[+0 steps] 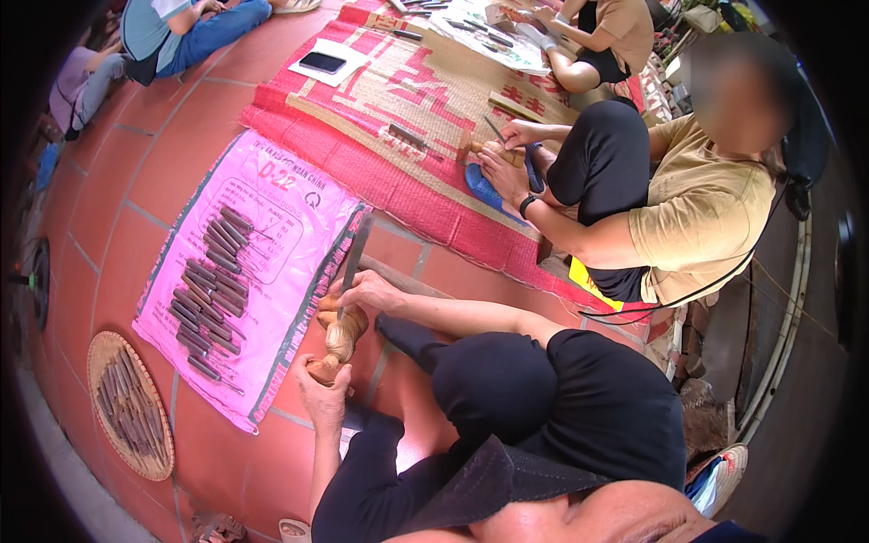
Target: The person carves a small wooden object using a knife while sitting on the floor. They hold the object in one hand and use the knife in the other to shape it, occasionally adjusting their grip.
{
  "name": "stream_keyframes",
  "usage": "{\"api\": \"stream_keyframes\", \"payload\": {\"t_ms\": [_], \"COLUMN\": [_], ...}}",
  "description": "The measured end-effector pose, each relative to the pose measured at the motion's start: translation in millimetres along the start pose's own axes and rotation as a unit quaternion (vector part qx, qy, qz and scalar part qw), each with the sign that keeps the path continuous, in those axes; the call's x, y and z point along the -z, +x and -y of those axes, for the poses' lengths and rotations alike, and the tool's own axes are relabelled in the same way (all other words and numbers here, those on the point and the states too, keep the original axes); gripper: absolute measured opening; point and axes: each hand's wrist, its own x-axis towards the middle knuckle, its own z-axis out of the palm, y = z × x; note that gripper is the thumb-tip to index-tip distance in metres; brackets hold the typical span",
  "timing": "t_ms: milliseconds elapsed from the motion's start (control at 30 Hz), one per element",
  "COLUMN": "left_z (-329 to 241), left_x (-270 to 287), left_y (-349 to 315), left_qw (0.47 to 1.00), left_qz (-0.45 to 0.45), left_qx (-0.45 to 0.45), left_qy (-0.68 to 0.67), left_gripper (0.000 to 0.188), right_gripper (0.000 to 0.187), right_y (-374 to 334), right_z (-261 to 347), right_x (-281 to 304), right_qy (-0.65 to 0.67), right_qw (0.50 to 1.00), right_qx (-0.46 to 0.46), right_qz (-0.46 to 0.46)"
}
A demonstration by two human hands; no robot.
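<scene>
A carved figure of pale brown wood (340, 342) lies between my legs, just off the edge of the pink sheet. My left hand (322, 396) is closed round its near end. In my right hand (373, 291) I grip a long, flat, grey tool that looks like a file (357, 249). One end of the file points away from me, and its other end lies against the wood near the figure's middle. The pink printed sheet (272, 195), left of the carving, bears several rows of dark-handled carving tools (213, 290).
A round woven tray (102, 353) of more tools sits at the left on red floor tiles. Across from me, a person in a tan shirt (697, 208) works a piece of wood (507, 154) beside a red-patterned mat (398, 90). A phone (322, 62) lies on that mat.
</scene>
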Motion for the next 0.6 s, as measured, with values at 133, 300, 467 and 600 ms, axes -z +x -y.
{"api": "stream_keyframes", "payload": {"t_ms": [133,300,467,600], "left_z": [12.4,-2.5,14.9,27.4], "left_x": [0.7,0.4,1.7,-3.0], "left_y": [4.3,0.3,4.2,6.5], "left_qw": [0.999,0.999,0.995,1.0], "left_qz": [0.003,0.0,0.002,-0.012], "left_qx": [0.025,0.009,0.058,0.022], "left_qy": [-0.041,-0.04,-0.081,-0.011], "left_gripper": [0.059,0.06,0.061,0.062], "right_gripper": [0.042,0.043,0.039,0.035], "right_y": [-7.3,-1.3,-7.7,-0.8], "right_z": [6.8,3.6,13.0,-0.2], "right_x": [-20.2,-2.0,-26.8,-6.8], "right_qy": [-0.06,0.031,-0.025,0.045], "right_qw": [0.995,0.999,0.997,0.998], "right_qx": [0.043,-0.033,0.035,-0.03], "right_qz": [0.06,-0.013,0.06,-0.018]}}
